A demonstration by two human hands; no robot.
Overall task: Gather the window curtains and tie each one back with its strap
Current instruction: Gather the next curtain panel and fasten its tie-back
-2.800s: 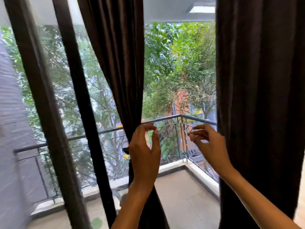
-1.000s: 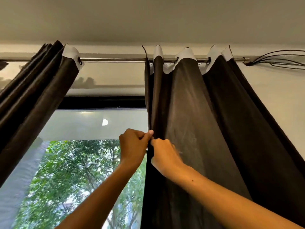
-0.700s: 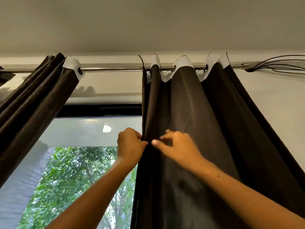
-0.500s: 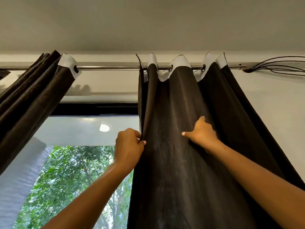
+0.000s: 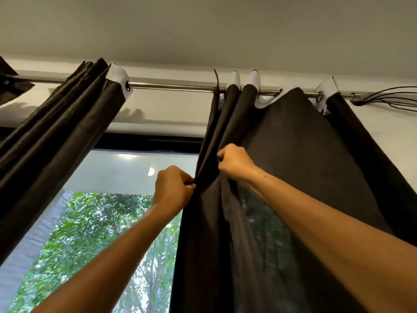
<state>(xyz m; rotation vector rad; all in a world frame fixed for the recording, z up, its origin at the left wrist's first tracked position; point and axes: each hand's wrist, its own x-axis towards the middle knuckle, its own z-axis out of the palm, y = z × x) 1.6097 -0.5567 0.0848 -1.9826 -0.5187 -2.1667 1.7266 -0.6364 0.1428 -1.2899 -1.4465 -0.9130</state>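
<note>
right curtain [image 5: 297, 154] folds pinched by left hand [image 5: 172, 188], right hand [image 5: 234, 162].

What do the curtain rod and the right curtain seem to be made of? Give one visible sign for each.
Curtain rod: probably polished metal; silvery, with a bright highlight along it.
Right curtain: woven fabric, dark brown and matte; it folds softly where both hands grip it, with white backing at the top. The fibre cannot be told.

Two dark curtains [image 5: 293, 154] [image 5: 56, 132], one rod [image 5: 171, 86], two hands [image 5: 172, 188] [image 5: 234, 162], one window [image 5: 112, 222].
</note>
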